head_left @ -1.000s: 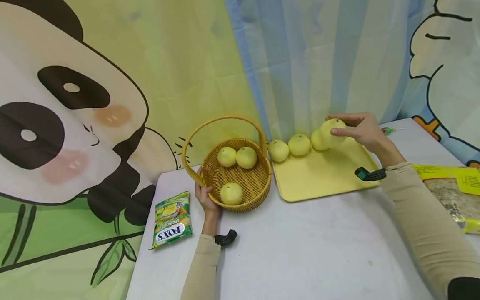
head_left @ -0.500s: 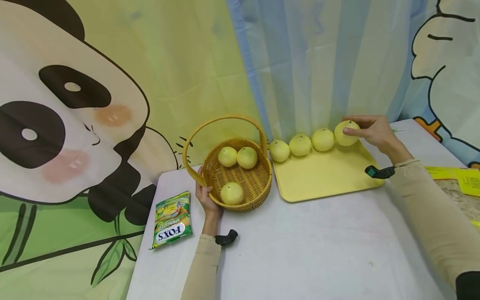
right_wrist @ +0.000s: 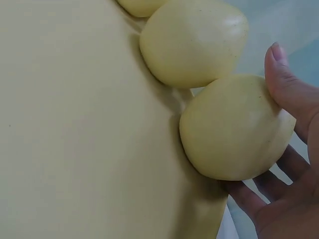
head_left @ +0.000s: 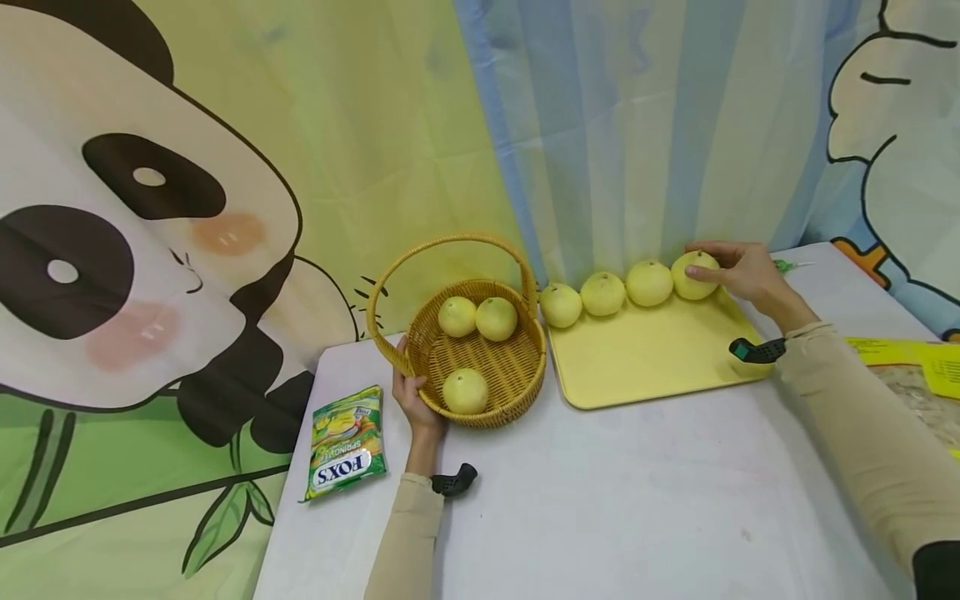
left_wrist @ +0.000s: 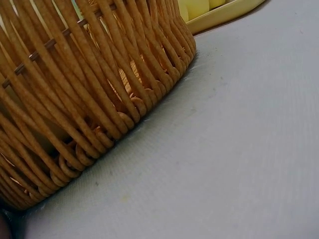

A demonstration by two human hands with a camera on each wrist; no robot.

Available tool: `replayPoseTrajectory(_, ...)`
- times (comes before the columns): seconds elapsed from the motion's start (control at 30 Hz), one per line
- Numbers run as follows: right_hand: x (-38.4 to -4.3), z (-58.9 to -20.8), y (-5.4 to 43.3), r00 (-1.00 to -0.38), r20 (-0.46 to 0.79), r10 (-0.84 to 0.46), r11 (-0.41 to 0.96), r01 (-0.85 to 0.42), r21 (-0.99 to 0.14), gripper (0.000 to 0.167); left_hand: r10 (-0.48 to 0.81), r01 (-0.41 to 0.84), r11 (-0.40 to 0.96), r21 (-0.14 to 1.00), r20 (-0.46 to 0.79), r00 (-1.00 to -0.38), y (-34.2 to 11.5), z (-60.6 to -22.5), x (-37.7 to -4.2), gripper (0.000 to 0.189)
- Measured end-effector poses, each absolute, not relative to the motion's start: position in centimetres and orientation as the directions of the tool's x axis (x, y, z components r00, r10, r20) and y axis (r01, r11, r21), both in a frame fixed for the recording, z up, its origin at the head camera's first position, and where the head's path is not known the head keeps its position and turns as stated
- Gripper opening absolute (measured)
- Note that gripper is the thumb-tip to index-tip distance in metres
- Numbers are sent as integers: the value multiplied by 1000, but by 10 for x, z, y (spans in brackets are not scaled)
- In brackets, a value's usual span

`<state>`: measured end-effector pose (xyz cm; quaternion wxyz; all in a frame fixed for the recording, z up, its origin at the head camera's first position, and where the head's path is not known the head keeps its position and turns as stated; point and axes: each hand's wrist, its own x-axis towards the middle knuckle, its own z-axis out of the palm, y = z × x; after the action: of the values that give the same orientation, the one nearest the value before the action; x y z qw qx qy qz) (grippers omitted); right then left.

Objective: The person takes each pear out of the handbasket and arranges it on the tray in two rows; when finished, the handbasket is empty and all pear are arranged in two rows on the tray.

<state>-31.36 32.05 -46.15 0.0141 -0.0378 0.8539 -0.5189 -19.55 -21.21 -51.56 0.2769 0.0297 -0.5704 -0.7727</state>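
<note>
My right hand (head_left: 742, 271) holds a round pale yellow pear (head_left: 693, 276) at the back right of the yellow tray (head_left: 656, 358). In the right wrist view, thumb and fingers curve round this pear (right_wrist: 237, 129), which sits on the tray against a neighbouring pear (right_wrist: 194, 42). Along the tray's back edge, several pears stand in a row, this one at the right end. With my left hand (head_left: 412, 400) I grip the left side of a wicker basket (head_left: 517, 396) by its handle's foot; some fingers are hidden behind it. Three pears lie inside, two at the back, one in front (head_left: 465, 391).
A green FOX'S candy bag (head_left: 345, 442) lies left of the basket. At the right edge is a yellow-and-clear food packet (head_left: 911, 383), partly behind my sleeve. A small green object (head_left: 787, 266) lies behind my right hand. Printed curtains (head_left: 600, 125) hang behind the table.
My right hand has carried its pear rightward and down onto the tray, beside the other pears in the row. The left hand has stayed on the basket.
</note>
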Motion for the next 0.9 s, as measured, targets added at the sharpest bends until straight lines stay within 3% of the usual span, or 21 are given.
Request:
replayPoseTrajectory(0.5,-305,-431,306,-994,49,-99,483,-91,-871,78,-460,409,-218,886,276,-844,-212,-517,-197,77)
replayPoseTrajectory(0.7,-290,-399,277,-978,177,-111,483,-209,-850,68,-452,415,-210,885,289,-844,-213,-517,-196,78)
replayPoseTrajectory(0.9,-271,-373,227,-933,274,-234,500,-357,-789,51,-456,410,-221,885,278,-845,-212,-516,-196,78)
